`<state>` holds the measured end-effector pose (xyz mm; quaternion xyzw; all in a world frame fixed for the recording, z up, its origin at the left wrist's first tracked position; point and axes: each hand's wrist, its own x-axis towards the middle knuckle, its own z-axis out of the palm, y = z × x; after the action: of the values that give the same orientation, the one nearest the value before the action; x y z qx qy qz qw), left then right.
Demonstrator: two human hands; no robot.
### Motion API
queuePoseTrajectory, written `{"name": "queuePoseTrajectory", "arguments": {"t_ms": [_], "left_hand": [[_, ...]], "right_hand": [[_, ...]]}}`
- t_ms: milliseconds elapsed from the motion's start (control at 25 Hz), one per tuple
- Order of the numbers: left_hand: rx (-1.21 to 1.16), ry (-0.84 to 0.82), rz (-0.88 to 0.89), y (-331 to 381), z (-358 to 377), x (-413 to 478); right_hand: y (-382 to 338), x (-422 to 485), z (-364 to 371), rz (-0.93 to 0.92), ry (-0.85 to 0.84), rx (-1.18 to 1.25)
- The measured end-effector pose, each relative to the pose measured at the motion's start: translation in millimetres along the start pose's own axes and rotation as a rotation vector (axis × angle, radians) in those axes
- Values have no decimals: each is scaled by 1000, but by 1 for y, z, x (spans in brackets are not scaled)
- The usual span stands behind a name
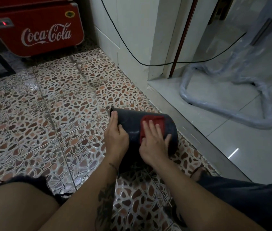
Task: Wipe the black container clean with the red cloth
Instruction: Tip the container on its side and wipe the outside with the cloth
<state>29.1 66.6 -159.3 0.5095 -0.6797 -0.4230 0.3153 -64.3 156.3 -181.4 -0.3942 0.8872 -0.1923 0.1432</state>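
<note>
Bare knees and frayed dark shorts fill the bottom edge of my view, with both forearms reaching up toward mid-frame; the one on the left carries dark tattoo ink.

Just above them I see the black container (132, 120), a smooth, round-walled plastic tub lying on its side on the floor, its open rim pointing toward the upper left. My left hand (116, 134) is curled around that rim, thumb along the edge, gripping the container steady. My right hand (155, 140) lies flat, fingers spread, pressing the red cloth (152, 121) against the curved outer wall; the cloth is a folded, roughly square pad with a soft nap.

Beneath it all, the glossy floor tiles (48, 104) carry a pebble mosaic of brown, pink and grey stones in pale grout, catching light in places. At right a metal threshold strip (198, 135) runs diagonally, and beyond it lie plain pale tiles (248, 147) with a bent tube frame wrapped in clear plastic film (223, 114).

Farther up, a white wall corner (131, 39) stands mid-frame with a black cable (182, 65) drooping across it. At upper left sits a red cooler (36, 30) with white "Coca-Cola" script and a small red indicator light.
</note>
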Motion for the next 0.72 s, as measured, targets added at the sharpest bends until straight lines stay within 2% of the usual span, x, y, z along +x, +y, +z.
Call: {"name": "queuePoseTrajectory", "arguments": {"t_ms": [80,160,240,360,440,520,600,720], "left_hand": [[-12,-32,10,-1,-3,3],[-11,-72,5,-1,-7,8],[-22,-80,-13,2,-10,11],[-53,-84,-3,5,-9,5],[-67,-82,-21,8,-6,1],[-93,-88,-81,14,-4,5],[-91,-99,-155,23,-6,16],[-89,-153,-276,34,-8,30]], "right_hand": [[-6,-8,5,-195,-26,12],[12,-9,0,-260,-58,17],[38,1,-9,-146,-35,-21],[66,21,-31,150,-74,-91],[61,26,-33,222,-77,-89],[39,19,-24,167,-60,-14],[21,1,-9,8,-40,87],[30,-13,-7,-104,-12,155]]}}
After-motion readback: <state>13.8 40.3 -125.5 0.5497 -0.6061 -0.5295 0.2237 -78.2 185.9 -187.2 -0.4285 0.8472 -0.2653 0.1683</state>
